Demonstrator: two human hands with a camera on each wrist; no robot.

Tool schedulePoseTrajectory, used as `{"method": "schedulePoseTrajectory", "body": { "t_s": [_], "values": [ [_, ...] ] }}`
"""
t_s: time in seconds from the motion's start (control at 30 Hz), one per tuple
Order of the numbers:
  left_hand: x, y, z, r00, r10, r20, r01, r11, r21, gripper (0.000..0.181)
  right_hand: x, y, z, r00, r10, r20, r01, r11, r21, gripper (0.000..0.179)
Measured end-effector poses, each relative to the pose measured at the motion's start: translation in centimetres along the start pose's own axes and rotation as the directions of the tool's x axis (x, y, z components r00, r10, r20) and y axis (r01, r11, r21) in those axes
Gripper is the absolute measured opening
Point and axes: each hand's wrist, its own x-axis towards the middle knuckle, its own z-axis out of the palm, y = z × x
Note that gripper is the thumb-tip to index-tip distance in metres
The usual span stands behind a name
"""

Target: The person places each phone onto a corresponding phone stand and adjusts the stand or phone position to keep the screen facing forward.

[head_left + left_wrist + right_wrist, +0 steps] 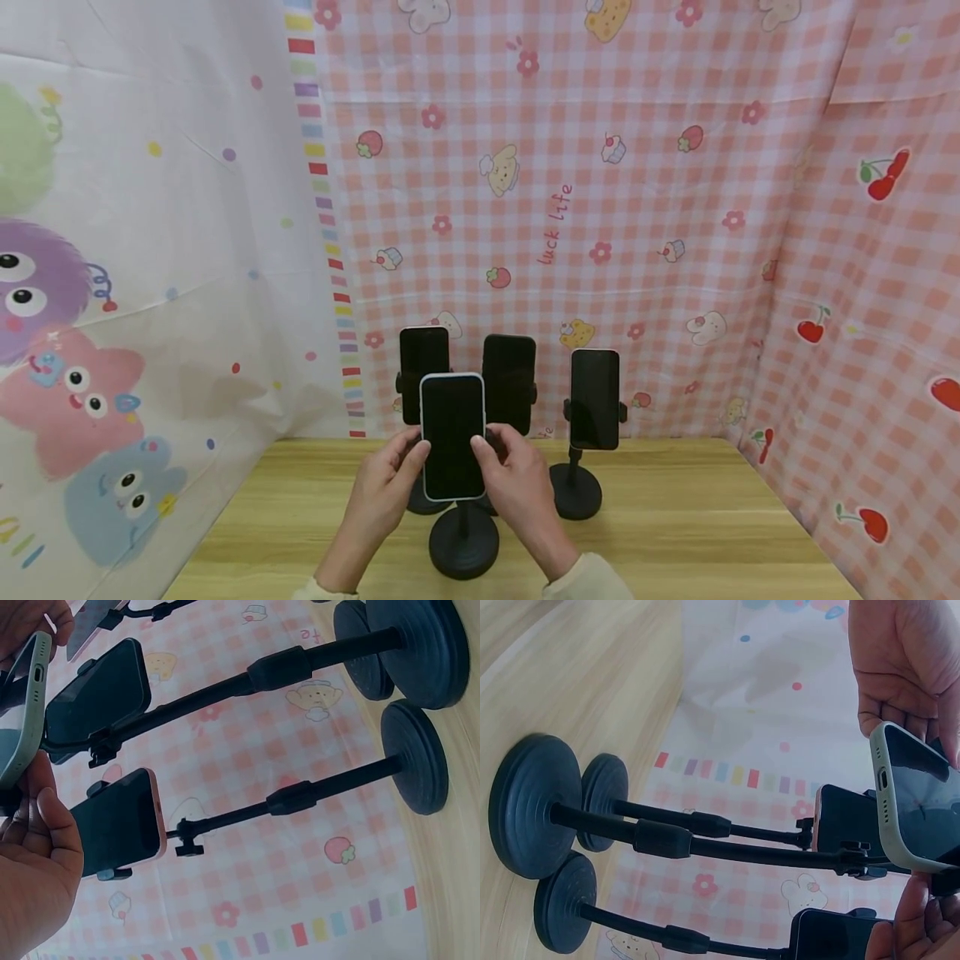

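Observation:
A smartphone with a pale case and a dark screen stands upright at the middle of the head view, above the round black base of the front phone stand. My left hand grips its left edge, thumb at the front, fingers bent behind. On the opposite edge, my right hand holds it the same way. The right wrist view shows the bottom edge of the phone with its charging port. Close to the fingers are black clamp parts, partly hidden; the stand's pole runs toward the phone's back.
Behind the held phone stand two more dark-screened phones, one at left and one at centre. To the right, another phone sits in a black stand. Patterned cloths surround the wooden table.

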Motion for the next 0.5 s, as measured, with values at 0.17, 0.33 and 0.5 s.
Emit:
{"method": "schedulePoseTrajectory", "body": {
  "t_s": [0.17, 0.33, 0.5],
  "values": [
    [-0.01, 0.2, 0.0, 1.0, -0.01, -0.001, 0.01, 1.0, 0.003, 0.029, -0.01, -0.04, -0.1, 1.0, 0.002, 0.01, -0.002, 1.0, 0.006, 0.028],
    [-0.04, 0.18, 0.08, 1.0, -0.01, -0.006, 0.01, 1.0, 0.021, 0.03, -0.04, -0.02, -0.12, 1.0, 0.007, 0.012, -0.007, 1.0, -0.002, 0.029],
    [-0.1, 0.17, 0.14, 1.0, -0.01, -0.016, 0.01, 0.999, 0.037, 0.031, -0.05, 0.0, -0.1, 1.0, 0.006, 0.014, -0.006, 1.0, -0.002, 0.03]
  ]
}}
